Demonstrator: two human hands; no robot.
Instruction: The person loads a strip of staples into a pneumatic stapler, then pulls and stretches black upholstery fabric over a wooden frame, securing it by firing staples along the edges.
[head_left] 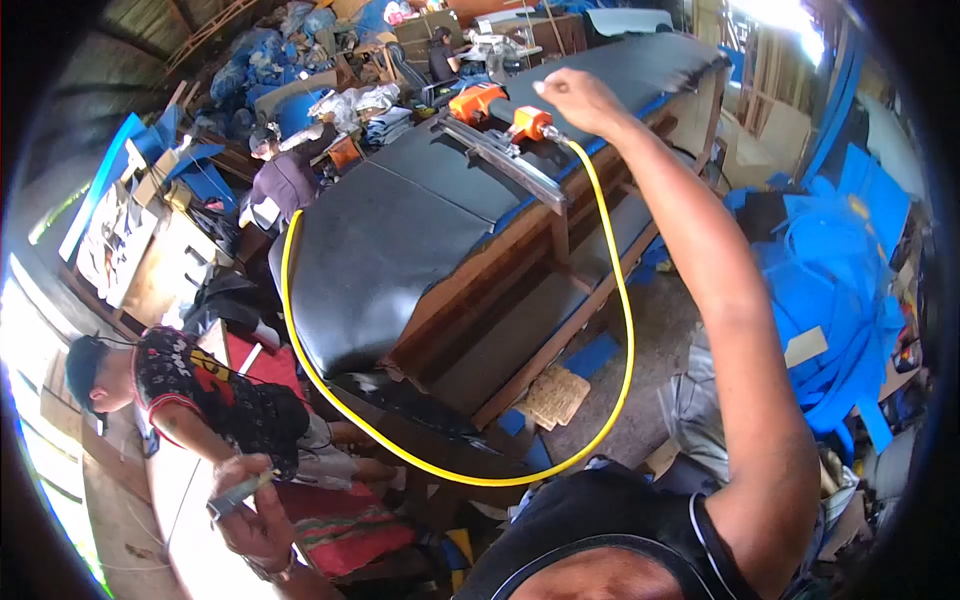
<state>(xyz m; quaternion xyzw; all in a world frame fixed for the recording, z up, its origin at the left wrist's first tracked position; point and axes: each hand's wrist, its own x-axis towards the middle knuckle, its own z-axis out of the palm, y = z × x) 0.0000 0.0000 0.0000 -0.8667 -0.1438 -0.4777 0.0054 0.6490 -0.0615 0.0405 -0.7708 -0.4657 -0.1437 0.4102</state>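
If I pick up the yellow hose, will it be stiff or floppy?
Probably flexible but springy: the yellow hose hangs in one wide, smooth loop without kinks. A tug may drag or tip the orange tool, since the hose appears coupled to it.

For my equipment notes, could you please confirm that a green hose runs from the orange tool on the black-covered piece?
The hose is yellow, not green, as the head view shows; it does run from the orange tool on the black-covered piece.
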